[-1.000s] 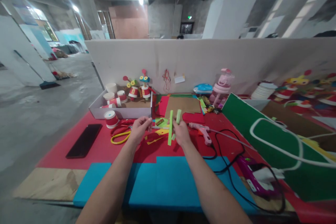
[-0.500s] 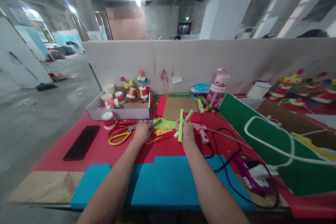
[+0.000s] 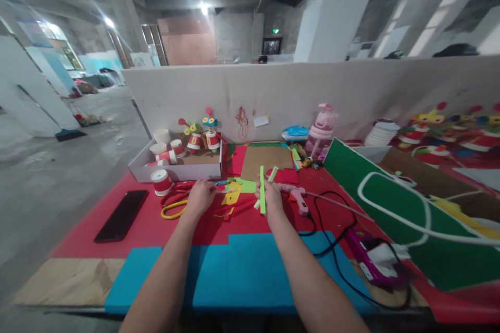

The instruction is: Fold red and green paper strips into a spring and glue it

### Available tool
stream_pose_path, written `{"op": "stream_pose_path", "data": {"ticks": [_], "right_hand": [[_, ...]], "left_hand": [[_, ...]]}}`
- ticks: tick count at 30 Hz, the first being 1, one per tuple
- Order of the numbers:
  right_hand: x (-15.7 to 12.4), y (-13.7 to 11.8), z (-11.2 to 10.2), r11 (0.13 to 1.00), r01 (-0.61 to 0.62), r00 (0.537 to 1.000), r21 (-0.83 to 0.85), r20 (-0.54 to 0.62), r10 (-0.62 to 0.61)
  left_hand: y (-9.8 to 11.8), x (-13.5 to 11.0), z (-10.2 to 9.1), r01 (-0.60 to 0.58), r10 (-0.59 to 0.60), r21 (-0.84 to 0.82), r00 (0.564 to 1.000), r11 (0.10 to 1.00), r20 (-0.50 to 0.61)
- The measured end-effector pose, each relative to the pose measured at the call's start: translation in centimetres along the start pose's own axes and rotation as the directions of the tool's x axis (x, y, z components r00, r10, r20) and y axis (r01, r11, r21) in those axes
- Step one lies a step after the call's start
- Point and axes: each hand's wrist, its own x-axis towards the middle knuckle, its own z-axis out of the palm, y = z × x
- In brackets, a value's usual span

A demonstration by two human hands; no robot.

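Note:
My right hand [image 3: 272, 200] is closed around light green paper strips [image 3: 262, 190], one upright and another slanting behind it. Past the fingers of my left hand [image 3: 201, 197] sticks a thin, pale pen-like stick [image 3: 227, 191]; the hand looks closed on it. Under and beside that hand lie scissors with yellow handles [image 3: 172, 210] and a red-handled tool, partly covered. Yellow paper scraps [image 3: 232, 195] and a light green sheet [image 3: 248, 186] lie between the hands. A pink glue gun [image 3: 299, 200] rests just right of my right hand.
A white box [image 3: 183, 170] holds paper cups and figures at the back left. A red-banded cup [image 3: 161, 182] and a black phone [image 3: 124, 216] lie nearer. Brown card [image 3: 265, 161] is behind. Black cable runs to a purple power strip [image 3: 373, 260] by a green board [image 3: 390, 223].
My left hand has drawn back slightly left and down with the pale stick. My right hand, with the green strips, has shifted a little left; the view has moved slightly.

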Motion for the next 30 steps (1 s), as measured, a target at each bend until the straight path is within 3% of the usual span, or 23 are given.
{"op": "stream_pose_path", "data": {"ticks": [6, 12, 15, 20, 26, 30], "right_hand": [[0.1, 0.3, -0.2, 0.998, -0.006, 0.999, -0.059, 0.037, 0.008], [0.2, 0.7, -0.2, 0.999, -0.044, 0.997, -0.027, 0.066, 0.046], [0.3, 0.9, -0.1, 0.999, -0.053, 0.997, -0.015, 0.048, 0.053], [0.4, 1.4, -0.1, 0.997, -0.061, 0.996, -0.042, 0.066, 0.064], [0.5, 1.5, -0.1, 0.995, -0.067, 0.996, -0.067, 0.047, 0.070], [0.6, 1.5, -0.1, 0.996, -0.061, 0.996, -0.061, 0.054, 0.064]], "left_hand": [[1.2, -0.2, 0.9, 0.008, 0.011, -0.120, 0.988, 0.993, 0.157], [0.5, -0.3, 0.7, 0.036, -0.026, -0.070, 0.989, 0.997, 0.142], [1.7, -0.3, 1.2, 0.053, -0.052, -0.005, 0.983, 0.999, 0.178], [4.0, 0.0, 2.5, 0.059, -0.068, 0.065, 0.989, 0.996, 0.133], [3.9, 0.1, 3.3, 0.049, -0.037, -0.067, 0.986, 0.997, 0.162], [3.3, -0.1, 3.1, 0.074, -0.064, -0.253, 0.997, 0.965, 0.046]]}}
